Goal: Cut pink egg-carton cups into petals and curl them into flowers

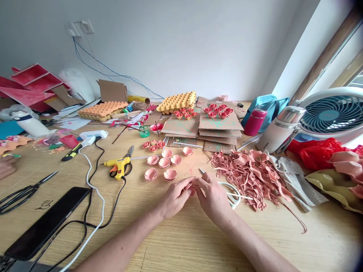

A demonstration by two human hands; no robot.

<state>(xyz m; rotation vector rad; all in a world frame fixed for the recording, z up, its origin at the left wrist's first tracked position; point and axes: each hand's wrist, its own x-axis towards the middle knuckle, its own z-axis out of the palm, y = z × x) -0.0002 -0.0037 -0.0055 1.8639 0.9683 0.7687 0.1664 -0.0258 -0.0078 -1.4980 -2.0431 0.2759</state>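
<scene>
My left hand (178,197) and my right hand (213,200) meet above the table, fingers pinched together around a small pink egg-carton piece (193,190), which they mostly hide. Just beyond them sit several pink egg-carton cups cut like flowers (164,163), along with a cluster of small red-edged roses (153,145). White-handled scissors (233,196) lie partly behind my right hand. A heap of pink carton scraps (249,172) spreads to the right. On the left rests a yellow glue gun (119,166) beside dark-handled scissors (129,152).
A black phone (48,223), cables (99,211) and black scissors (27,193) occupy the left side. Another person's hand (7,168) shows at the left edge. Stacked cardboard (219,126) bears red flowers at the back. A thermos (279,130) and fan (331,113) stand right.
</scene>
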